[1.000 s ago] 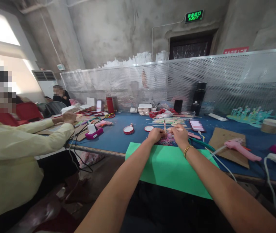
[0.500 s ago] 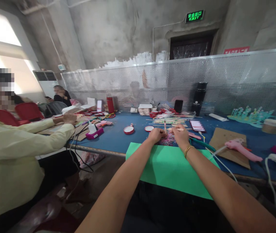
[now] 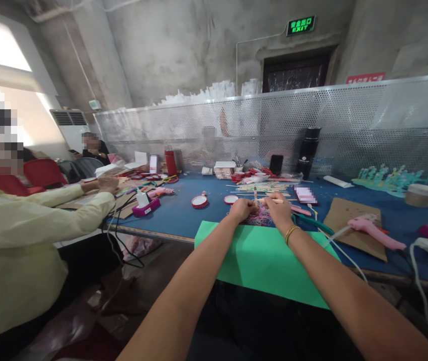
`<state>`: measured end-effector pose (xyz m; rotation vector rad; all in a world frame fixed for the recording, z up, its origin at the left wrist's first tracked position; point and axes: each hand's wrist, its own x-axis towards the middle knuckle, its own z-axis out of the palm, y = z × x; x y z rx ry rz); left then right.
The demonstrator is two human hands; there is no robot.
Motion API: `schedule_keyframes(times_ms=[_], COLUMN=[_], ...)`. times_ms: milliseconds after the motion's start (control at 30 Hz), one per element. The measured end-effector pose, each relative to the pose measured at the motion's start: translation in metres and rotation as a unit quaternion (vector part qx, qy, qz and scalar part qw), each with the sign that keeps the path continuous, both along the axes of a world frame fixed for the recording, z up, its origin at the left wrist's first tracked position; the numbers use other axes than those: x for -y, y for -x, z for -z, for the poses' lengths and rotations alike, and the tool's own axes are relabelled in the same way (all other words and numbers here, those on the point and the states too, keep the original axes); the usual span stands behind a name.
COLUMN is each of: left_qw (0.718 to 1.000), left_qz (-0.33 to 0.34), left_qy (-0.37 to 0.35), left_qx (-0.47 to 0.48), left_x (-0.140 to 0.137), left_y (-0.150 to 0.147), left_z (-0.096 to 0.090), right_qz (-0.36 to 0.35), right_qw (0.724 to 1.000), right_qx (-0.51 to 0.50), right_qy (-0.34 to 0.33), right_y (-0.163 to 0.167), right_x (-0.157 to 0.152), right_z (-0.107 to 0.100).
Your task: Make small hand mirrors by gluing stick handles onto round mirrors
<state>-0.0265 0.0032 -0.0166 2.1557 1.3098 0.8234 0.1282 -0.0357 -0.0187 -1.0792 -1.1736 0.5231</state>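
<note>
My left hand (image 3: 243, 209) is closed, its fingertips pinching a narrow pinkish-tan strip (image 3: 255, 192) that stands up from them. Close on its right, my right hand (image 3: 279, 210) is closed on a pale pen-like stick (image 3: 280, 201) lying across its fingers. The fingertips almost meet, and their exact contact is too small to make out. Beneath both hands spreads a tangle of pink and purple strands (image 3: 262, 217). A green sheet (image 3: 262, 255) lies under my forearms and hangs over the table's front edge. Thin wooden sticks (image 3: 270, 189) lie just beyond the hands.
A pink glue gun (image 3: 377, 233) rests on cardboard (image 3: 343, 213) at right, with a white cable (image 3: 422, 286) nearby. Red-rimmed round lids (image 3: 199, 202), a phone (image 3: 305, 194) and a black bottle (image 3: 309, 153) stand around. A co-worker in a yellow shirt (image 3: 21, 230) works at left.
My hands hold nearly the same pose over the strands, with the strip and stick still in them. The view shifts very slightly.
</note>
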Motion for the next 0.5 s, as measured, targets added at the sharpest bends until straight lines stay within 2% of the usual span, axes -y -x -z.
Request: schedule_keyframes(times_ms=[267,500], left_qw=[1.0,1.0], left_qz=[-0.015,-0.016], left_qy=[-0.003,-0.001], left_qx=[-0.021,-0.025], left_x=[0.0043,0.006], left_y=[-0.0006,-0.0009], left_z=[-0.004,-0.0051], right_qz=[0.025,-0.001], right_qw=[1.0,1.0], right_qx=[0.014,0.012], right_qy=[0.012,0.008], right_y=[-0.0015,-0.0001], right_x=[-0.001,0.001], right_z=[0.0007,-0.0006])
